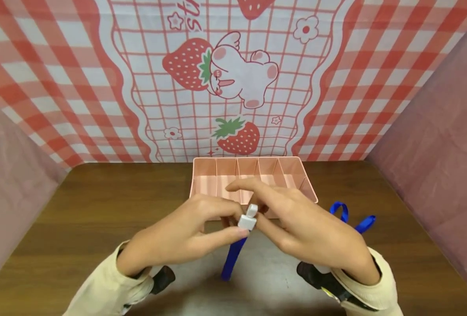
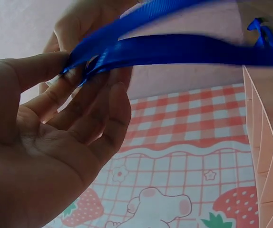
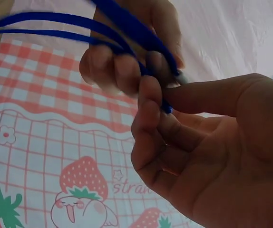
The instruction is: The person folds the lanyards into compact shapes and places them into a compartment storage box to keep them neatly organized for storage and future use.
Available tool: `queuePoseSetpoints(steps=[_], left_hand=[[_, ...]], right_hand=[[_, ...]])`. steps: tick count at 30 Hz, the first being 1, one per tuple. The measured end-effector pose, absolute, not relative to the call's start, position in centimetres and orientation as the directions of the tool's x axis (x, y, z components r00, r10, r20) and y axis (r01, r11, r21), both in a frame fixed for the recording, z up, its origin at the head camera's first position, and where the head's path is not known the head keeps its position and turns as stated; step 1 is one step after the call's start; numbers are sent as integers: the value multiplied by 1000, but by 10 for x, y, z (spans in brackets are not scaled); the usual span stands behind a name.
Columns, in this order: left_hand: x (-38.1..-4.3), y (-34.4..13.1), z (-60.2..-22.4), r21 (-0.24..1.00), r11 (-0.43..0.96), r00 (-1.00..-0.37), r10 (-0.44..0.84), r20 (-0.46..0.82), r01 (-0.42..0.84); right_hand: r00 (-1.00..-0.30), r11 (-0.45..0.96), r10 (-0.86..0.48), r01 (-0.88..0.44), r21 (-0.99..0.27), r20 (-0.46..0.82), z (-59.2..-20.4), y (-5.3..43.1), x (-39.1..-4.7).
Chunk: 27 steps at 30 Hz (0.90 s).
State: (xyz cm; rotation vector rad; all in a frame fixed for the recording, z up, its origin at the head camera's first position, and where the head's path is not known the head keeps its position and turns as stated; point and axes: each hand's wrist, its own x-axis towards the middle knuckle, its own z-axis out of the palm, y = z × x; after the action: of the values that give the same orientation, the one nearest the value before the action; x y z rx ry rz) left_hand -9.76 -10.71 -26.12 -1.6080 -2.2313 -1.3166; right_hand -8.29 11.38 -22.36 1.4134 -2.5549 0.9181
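Observation:
In the head view my left hand (image 1: 194,226) and right hand (image 1: 304,221) meet in front of me. Between their fingertips sits a small white block with a narrow loop on top (image 1: 247,221). A blue ribbon (image 1: 233,259) hangs below it. The left wrist view shows my left thumb and fingers pinching the ribbon (image 2: 170,50), whose two lengths run off to the right. My right thumb and index finger pinch the ribbon (image 3: 127,28) too, as the right wrist view shows. The white block is mostly hidden behind fingers in both wrist views.
A pink tray with several compartments (image 1: 205,182) stands behind my hands on the brown wooden table (image 1: 111,197). To the right, blue ribbon loops (image 1: 363,224) lie beside my right forearm. A strawberry-print cloth (image 1: 233,96) hangs at the back, with pink cloth (image 1: 434,140) at the sides.

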Motion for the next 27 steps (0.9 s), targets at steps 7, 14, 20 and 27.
queuePoseSetpoints(steps=[7, 14, 20, 27], left_hand=[[-98, -108, -262, 609, 113, -496, 703, 509, 785], [-98, -107, -263, 601, 151, -521, 685, 508, 785], [-98, -107, -264, 563, 155, -501, 679, 536, 812], [-98, -107, -262, 589, 154, -520, 673, 525, 793]], right_hand=[[-578, 397, -775, -760, -515, 256, -219, 118, -80], [-551, 375, -808, -756, -536, 211, -221, 121, -81], [-567, 357, -772, -761, -542, 287, -227, 115, -85], [-573, 356, -707, -795, -492, 414, -231, 113, -87]])
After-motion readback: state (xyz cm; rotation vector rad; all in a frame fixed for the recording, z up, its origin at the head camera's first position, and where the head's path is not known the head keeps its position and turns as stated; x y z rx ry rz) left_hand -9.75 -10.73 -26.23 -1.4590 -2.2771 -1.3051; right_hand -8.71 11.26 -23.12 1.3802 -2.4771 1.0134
